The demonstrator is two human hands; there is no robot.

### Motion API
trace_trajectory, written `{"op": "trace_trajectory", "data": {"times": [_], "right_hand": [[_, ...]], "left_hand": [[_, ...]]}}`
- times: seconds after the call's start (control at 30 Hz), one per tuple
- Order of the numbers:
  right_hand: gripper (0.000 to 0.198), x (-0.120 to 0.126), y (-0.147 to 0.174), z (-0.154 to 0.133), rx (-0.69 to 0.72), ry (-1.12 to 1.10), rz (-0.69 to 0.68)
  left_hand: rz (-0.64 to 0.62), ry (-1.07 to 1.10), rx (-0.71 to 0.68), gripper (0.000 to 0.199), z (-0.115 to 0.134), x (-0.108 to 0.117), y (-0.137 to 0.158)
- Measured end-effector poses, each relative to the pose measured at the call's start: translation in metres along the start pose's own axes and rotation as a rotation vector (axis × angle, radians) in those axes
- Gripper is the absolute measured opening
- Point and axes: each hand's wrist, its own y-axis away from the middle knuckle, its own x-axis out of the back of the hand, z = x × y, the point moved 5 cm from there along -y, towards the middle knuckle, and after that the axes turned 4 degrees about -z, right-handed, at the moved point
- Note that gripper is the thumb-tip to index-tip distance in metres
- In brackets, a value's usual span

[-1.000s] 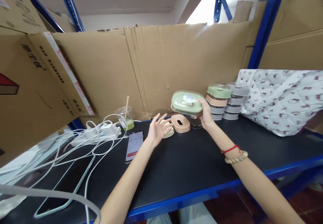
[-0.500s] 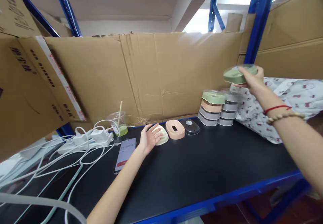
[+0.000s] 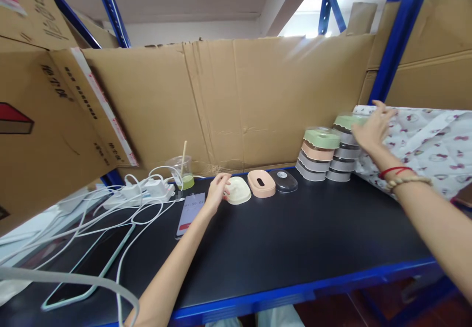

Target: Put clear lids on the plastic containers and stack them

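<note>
My left hand [image 3: 218, 189] rests at the left edge of a cream oval insert [image 3: 238, 191], its fingers loosely bent; whether they touch it I cannot tell. Beside the insert lie a peach oval box shell with a slot [image 3: 261, 184] and a clear dark-looking lid [image 3: 283, 180]. At the right, my right hand [image 3: 374, 128] is spread next to a green box [image 3: 348, 121]. That box sits on top of the right stack of grey boxes [image 3: 342, 163]. A left stack, with a green box [image 3: 322, 138] on top, a peach box [image 3: 317, 152] and grey boxes below, stands alongside.
A phone with a timer [image 3: 191, 214], a plastic cup with green drink and straw [image 3: 186, 179], and a power strip with white cables [image 3: 138, 196] are at left. Another phone [image 3: 88, 268] lies nearer. Cardboard [image 3: 276, 101] walls the back; a patterned white bag [image 3: 435, 145] stands right.
My right hand has lowered the green box onto the right stack and its fingers have spread off it. My left hand has turned and its fingers have curled beside the cream insert.
</note>
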Motion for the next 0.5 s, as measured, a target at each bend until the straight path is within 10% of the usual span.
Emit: {"op": "trace_trajectory", "data": {"times": [0.1, 0.2, 0.33, 0.5], "right_hand": [[0.037, -0.053, 0.036, -0.034, 0.079, 0.335, 0.08], [0.042, -0.143, 0.089, -0.05, 0.12, 0.488, -0.497], [0.073, -0.213, 0.167, -0.05, 0.001, 0.752, -1.119], [0.064, -0.221, 0.197, -0.061, 0.063, 0.72, -1.136]], "left_hand": [[0.118, -0.653, -0.126, 0.036, -0.002, 0.0, 0.003], [0.03, -0.946, -0.064, 0.051, -0.014, -0.01, 0.008], [-0.066, -1.061, -0.006, 0.068, -0.018, -0.018, 0.015], [-0.09, -0.834, 0.053, 0.071, -0.02, -0.013, 0.01]]}}
